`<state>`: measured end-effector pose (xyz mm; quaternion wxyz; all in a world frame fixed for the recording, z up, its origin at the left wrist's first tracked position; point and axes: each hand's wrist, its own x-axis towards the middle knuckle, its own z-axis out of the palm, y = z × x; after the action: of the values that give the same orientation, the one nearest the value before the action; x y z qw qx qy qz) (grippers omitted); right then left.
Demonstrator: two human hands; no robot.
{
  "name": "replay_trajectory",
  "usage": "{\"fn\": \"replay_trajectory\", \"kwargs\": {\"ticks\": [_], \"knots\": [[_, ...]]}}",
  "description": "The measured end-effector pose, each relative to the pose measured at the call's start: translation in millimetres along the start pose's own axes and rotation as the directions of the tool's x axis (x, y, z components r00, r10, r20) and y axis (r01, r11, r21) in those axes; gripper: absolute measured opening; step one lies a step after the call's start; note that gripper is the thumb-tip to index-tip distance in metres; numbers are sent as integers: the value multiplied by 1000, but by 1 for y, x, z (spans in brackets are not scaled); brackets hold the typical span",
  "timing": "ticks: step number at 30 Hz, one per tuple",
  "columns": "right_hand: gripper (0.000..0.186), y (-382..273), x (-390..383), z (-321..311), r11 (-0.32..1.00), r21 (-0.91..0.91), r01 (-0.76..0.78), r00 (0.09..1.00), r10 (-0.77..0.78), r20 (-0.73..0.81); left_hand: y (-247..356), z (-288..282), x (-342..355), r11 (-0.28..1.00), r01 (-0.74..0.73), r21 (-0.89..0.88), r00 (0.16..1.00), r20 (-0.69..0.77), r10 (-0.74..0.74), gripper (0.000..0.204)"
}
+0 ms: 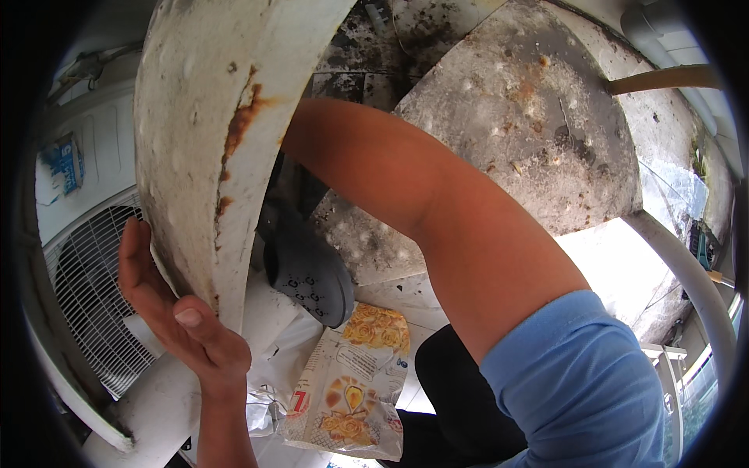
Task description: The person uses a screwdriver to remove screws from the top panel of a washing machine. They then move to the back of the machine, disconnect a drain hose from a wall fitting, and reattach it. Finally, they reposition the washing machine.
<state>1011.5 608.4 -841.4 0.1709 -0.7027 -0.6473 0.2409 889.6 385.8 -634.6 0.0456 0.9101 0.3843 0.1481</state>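
Observation:
A tall white metal panel (211,117), dented and streaked with rust along its folded edge, stands upright at the left. My left hand (183,316) grips its lower end, with the thumb on one side and the fingers along the outer side. From the lower right, my right arm (445,203) in a blue sleeve reaches across and behind this panel. The panel hides my right hand and whatever it may touch. Right of the arm leans a second sheet (538,132), grey-white, stained and spotted with rust.
A wire fan grille (94,288) on a white unit stands at the left, beside a thick white pipe (156,413). Below lie a dark grey slipper (316,285) and a printed plastic bag (347,390). A curved pale pipe (694,273) runs down the right.

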Motion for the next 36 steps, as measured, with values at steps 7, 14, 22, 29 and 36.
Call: {"fn": "replay_trajectory", "kwargs": {"ticks": [7, 14, 22, 29, 36], "knots": [[32, -15, -3, 0, 992, -78, -101, 994, 104, 41, -2, -1, -2, 1000, -9, 13, 1000, 4, 9, 86], [38, 9, 9, 4, 996, -68, -58, 982, 69, 177, 0, 1, 1, 999, -37, 12, 999, 6, 37, 84], [32, 15, 3, 22, 984, -11, -176, 982, 176, 69, 0, 1, 2, 999, -38, 36, 999, -9, 39, 89], [29, 19, 0, 34, 995, -62, -83, 984, 92, 153, -3, -4, -2, 999, -11, 43, 1000, 7, 10, 88], [28, 18, 21, 54, 986, 27, -163, 979, 159, 127, -2, 0, 0, 1000, -22, 19, 1000, -9, 22, 90]]}}
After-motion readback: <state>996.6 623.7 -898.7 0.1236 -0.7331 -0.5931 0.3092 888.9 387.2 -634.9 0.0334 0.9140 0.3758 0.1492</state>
